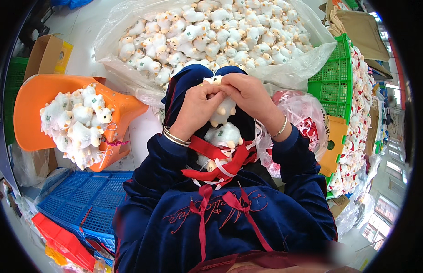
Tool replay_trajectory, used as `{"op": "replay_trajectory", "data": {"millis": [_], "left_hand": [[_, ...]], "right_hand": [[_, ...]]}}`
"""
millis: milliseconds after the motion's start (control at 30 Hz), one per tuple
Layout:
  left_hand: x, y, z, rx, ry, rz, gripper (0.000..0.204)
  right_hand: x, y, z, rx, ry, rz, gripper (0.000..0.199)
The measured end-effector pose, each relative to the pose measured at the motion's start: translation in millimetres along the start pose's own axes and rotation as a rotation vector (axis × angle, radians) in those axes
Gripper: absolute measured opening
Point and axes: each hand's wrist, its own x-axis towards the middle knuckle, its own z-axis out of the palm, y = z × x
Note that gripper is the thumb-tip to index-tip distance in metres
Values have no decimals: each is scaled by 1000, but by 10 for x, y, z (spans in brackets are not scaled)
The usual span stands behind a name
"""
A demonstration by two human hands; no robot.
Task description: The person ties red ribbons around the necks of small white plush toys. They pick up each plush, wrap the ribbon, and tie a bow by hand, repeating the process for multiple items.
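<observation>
Over my lap, my left hand point(196, 107) and my right hand point(250, 94) meet with fingertips pinched together at the neck of a small white plush toy point(225, 108). Its pale head shows just past my fingers, and its body with cream feet hangs below them. Whether a ribbon lies between the fingertips is hidden. Another white plush toy point(223, 134) rests on my lap, nearer to me, and part of one more shows below it. Red fabric strips point(236, 160) with white bands lie over and around these toys.
Ahead stands a big clear plastic bag point(284, 77) heaped with white plush toys. On the left, an orange chair point(29, 116) bears a pile of them, with blue crates point(84, 195) nearer. At right are a bag of red-and-white strips point(307, 120) and a green crate point(329, 75).
</observation>
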Motion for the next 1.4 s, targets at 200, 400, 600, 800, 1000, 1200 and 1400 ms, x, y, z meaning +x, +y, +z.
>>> {"op": "replay_trajectory", "data": {"millis": [200, 400, 600, 800, 1000, 1200, 1400], "left_hand": [[65, -37, -112, -43, -75, -37, 23], [85, 0, -157, -91, -139, -71, 26], [103, 2, -164, -123, -151, -92, 26], [92, 28, -152, -137, -141, -141, 24], [75, 12, -132, -151, -93, -156, 19], [81, -24, -117, -167, -66, -162, 17], [67, -72, -148, -239, -103, -168, 18]], "right_hand": [[-71, 239, 53, 430, -40, 114, 6], [-43, 296, -69, 377, -173, 9, 6], [40, 220, -206, 288, -290, 120, 7], [50, 102, -177, 155, -213, 140, 12], [56, -35, -131, -140, -195, 13, 8], [-54, 51, -13, -176, -24, -120, 9], [-140, 290, 101, -87, 150, -293, 14]]}}
